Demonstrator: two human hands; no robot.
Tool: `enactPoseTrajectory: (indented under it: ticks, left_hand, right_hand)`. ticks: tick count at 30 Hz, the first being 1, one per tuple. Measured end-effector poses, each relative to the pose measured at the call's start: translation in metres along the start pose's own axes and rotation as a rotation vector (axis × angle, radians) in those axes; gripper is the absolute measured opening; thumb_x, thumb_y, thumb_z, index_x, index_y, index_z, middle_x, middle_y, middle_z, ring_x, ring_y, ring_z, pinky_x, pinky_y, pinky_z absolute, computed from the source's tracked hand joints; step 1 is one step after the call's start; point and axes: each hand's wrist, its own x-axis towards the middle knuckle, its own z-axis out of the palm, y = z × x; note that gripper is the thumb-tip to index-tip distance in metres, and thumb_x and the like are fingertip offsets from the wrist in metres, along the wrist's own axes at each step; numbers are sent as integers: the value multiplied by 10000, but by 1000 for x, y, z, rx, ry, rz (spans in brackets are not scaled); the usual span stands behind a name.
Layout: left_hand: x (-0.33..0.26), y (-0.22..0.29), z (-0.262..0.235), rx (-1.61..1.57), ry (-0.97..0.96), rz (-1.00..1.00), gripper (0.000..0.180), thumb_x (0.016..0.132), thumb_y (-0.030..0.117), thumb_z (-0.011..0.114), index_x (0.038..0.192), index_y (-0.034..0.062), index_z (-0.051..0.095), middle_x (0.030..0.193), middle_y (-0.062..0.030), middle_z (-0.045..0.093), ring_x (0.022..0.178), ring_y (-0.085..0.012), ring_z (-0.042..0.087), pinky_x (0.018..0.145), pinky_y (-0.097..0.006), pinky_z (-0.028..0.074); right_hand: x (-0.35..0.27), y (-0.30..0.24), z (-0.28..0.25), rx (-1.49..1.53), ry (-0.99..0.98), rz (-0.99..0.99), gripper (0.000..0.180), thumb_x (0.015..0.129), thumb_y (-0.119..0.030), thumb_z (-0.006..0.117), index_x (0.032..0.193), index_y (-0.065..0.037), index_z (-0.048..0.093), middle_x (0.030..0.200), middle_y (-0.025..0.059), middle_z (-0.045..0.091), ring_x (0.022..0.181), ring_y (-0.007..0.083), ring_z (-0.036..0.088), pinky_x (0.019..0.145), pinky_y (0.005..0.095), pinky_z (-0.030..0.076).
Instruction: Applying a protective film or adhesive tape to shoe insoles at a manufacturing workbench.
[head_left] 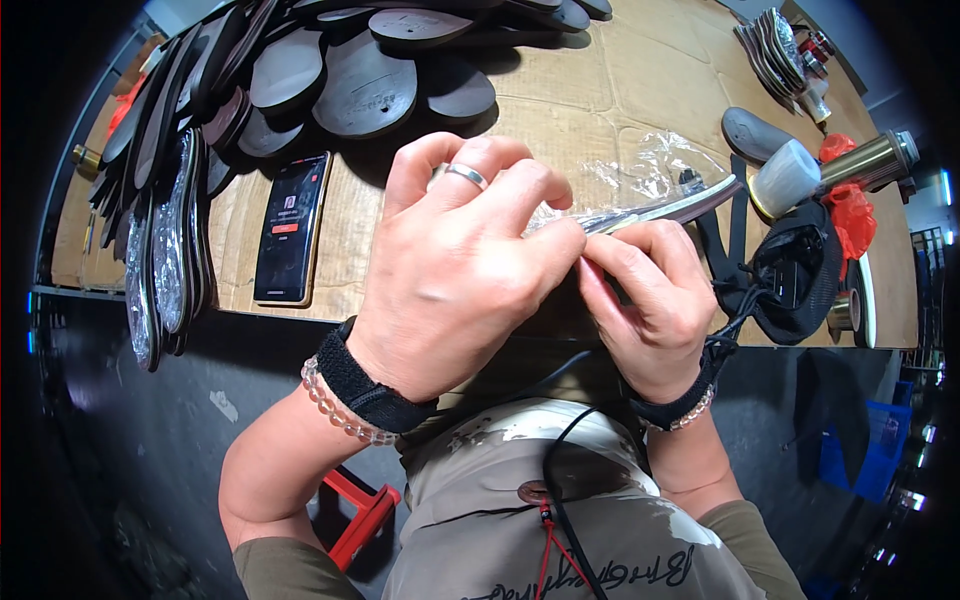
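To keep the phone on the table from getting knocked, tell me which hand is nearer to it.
Left. The left hand is just right of the phone, not touching it; the right hand is farther right, beyond the left.

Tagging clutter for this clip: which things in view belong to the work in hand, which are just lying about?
Likely part of it:
- held sole with clear film
- dark soles, piled
- wrapped soles, table edge

Likely lying about:
- phone
- black pouch
- blue crate
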Motion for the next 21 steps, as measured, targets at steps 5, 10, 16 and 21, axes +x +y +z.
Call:
enactPoseTrajectory:
  ticks: [5, 10, 16, 21]
  left_hand:
    - [-2, 3, 1, 33, 18, 13, 194, 722, 128, 805, 880, 161, 699, 1065, 16, 689, 1096, -231, 633, 1003, -436, 415]
    - [-3, 4, 1, 40, -2, 15, 195, 716, 131, 809, 869, 160, 692, 1063, 17, 688, 1094, -227, 631, 1006, -437, 414]
    - [-3, 4, -1, 53, -25, 5, 215, 704, 134, 818, 890, 169, 714, 1032, 27, 686, 1075, -221, 643, 992, -426, 413]
    - [-4, 2, 0, 67, -21, 8, 235, 701, 136, 829, 913, 183, 739, 1007, 38, 683, 1063, -212, 657, 974, -414, 409]
  right_hand:
    - [0, 0, -1, 4, 10, -8, 223, 777, 23, 823, 982, -31, 754, 860, 87, 625, 768, 274, 628, 665, 388, 524]
    - [0, 1, -1, 22, 12, 3, 213, 792, 13, 831, 979, -29, 739, 863, 90, 633, 770, 278, 630, 672, 388, 523]
    - [0, 1, -1, 28, 22, -5, 211, 797, 6, 838, 976, -29, 732, 865, 90, 636, 763, 279, 624, 673, 388, 520]
    - [-2, 1, -2, 29, 7, 0, 214, 798, 15, 832, 987, -19, 736, 872, 93, 626, 765, 278, 613, 669, 387, 518]
